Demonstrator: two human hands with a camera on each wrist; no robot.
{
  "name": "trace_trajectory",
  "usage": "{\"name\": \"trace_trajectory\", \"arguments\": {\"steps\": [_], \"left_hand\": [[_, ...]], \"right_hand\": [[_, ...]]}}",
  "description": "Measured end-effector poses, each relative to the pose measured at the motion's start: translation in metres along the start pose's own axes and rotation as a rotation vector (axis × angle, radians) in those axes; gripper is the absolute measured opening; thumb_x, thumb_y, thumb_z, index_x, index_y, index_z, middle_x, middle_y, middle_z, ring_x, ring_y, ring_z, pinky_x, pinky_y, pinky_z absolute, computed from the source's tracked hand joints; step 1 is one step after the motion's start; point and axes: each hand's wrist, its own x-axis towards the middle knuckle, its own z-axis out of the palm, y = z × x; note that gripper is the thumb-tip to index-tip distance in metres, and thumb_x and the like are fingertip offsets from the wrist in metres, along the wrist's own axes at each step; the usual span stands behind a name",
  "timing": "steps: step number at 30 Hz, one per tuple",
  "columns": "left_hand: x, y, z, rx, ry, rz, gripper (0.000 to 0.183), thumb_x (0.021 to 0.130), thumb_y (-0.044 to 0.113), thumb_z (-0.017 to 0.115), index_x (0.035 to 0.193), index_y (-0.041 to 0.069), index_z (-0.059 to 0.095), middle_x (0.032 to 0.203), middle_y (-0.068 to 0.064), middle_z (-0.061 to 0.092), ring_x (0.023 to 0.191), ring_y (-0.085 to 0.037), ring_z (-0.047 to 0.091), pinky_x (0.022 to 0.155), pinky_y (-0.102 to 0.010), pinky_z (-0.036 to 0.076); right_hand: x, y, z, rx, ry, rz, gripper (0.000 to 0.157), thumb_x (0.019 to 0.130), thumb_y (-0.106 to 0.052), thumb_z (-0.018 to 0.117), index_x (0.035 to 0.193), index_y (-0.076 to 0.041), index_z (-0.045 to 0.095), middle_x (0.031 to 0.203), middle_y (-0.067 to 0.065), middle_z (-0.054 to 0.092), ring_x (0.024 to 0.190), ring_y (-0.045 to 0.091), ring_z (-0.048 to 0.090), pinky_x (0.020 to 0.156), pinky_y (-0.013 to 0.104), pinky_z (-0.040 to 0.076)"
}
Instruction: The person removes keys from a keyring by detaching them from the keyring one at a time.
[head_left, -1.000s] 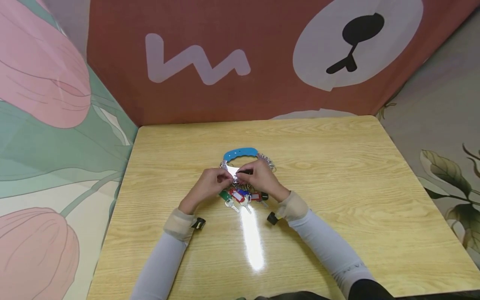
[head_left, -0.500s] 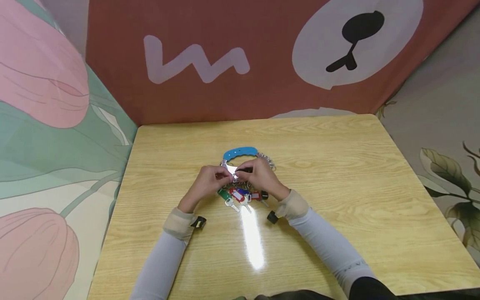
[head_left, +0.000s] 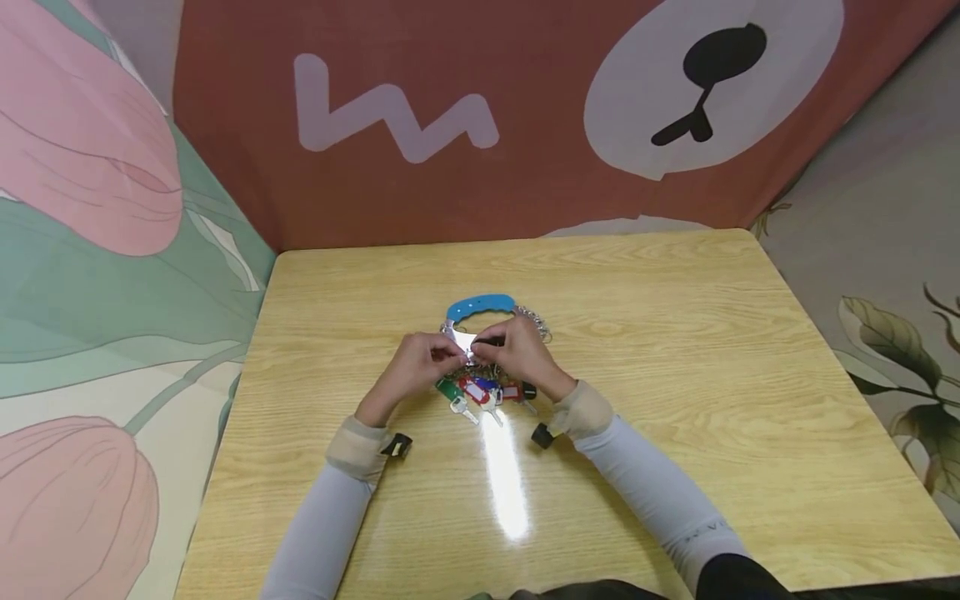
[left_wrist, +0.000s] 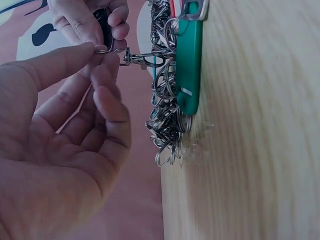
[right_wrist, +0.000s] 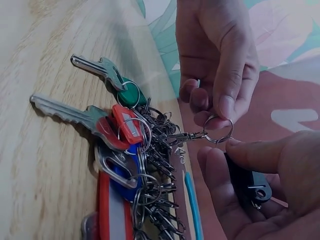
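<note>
My left hand (head_left: 420, 360) pinches a metal split ring (right_wrist: 218, 129) between thumb and fingertip. A swivel clasp (left_wrist: 137, 58) hangs from that ring. My right hand (head_left: 522, 354) faces it, holding a black key tag (right_wrist: 251, 189) in curled fingers, its thumb tip right at the ring's lower edge. Just under both hands lies a pile of metal clasps and rings (left_wrist: 166, 127). Attached around it are a green key tag (left_wrist: 189, 67), a red key tag (right_wrist: 126, 122), a blue tag (right_wrist: 131, 192) and silver keys (right_wrist: 65, 115).
A blue strap (head_left: 480, 305) curves behind the hands, with a metal chain (head_left: 534, 321) at its right end. Everything lies on a wooden table (head_left: 675, 333). A printed wall (head_left: 525, 192) rises at the table's back edge.
Both hands stay nearly in place over the pile, with only slight shifts at the fingers and wrists. The tags, keys and blue strap lie as before.
</note>
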Motion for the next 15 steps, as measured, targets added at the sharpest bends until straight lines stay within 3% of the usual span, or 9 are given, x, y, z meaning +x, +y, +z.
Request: {"name": "trace_trajectory", "arguments": {"steps": [2, 9, 12, 15], "left_hand": [[-0.001, 0.001, 0.0, -0.006, -0.011, -0.007, 0.004, 0.095, 0.004, 0.077, 0.095, 0.002, 0.08, 0.089, -0.007, 0.076, 0.081, -0.014, 0.066, 0.074, -0.025, 0.057], [0.0, 0.0, 0.002, -0.01, -0.012, -0.027, 0.006, 0.097, 0.007, 0.076, 0.096, 0.002, 0.079, 0.089, -0.006, 0.075, 0.082, -0.014, 0.066, 0.076, -0.026, 0.057], [0.001, 0.0, 0.002, -0.014, 0.0, -0.033, 0.007, 0.097, 0.008, 0.076, 0.095, 0.002, 0.079, 0.09, -0.007, 0.076, 0.081, -0.013, 0.066, 0.076, -0.026, 0.057], [0.001, 0.0, 0.001, -0.002, 0.02, -0.026, 0.006, 0.096, 0.006, 0.077, 0.094, 0.001, 0.08, 0.089, -0.008, 0.077, 0.081, -0.013, 0.066, 0.076, -0.026, 0.056]], "right_hand": [[0.0, -0.001, 0.0, -0.041, 0.021, -0.024, 0.008, 0.093, -0.011, 0.082, 0.097, -0.005, 0.085, 0.084, 0.003, 0.081, 0.07, 0.008, 0.074, 0.107, 0.047, 0.051], [-0.005, -0.009, 0.001, -0.166, 0.062, -0.139, 0.007, 0.09, -0.014, 0.085, 0.094, -0.008, 0.085, 0.088, 0.004, 0.082, 0.071, 0.012, 0.074, 0.115, 0.061, 0.041], [-0.006, -0.011, 0.002, -0.228, 0.082, -0.2, 0.007, 0.089, -0.013, 0.087, 0.092, -0.008, 0.085, 0.089, 0.004, 0.082, 0.078, 0.016, 0.077, 0.119, 0.071, 0.03], [-0.006, -0.012, 0.002, -0.281, 0.095, -0.24, 0.008, 0.088, -0.013, 0.088, 0.093, -0.008, 0.085, 0.09, 0.004, 0.082, 0.082, 0.018, 0.078, 0.117, 0.074, 0.032]]}}
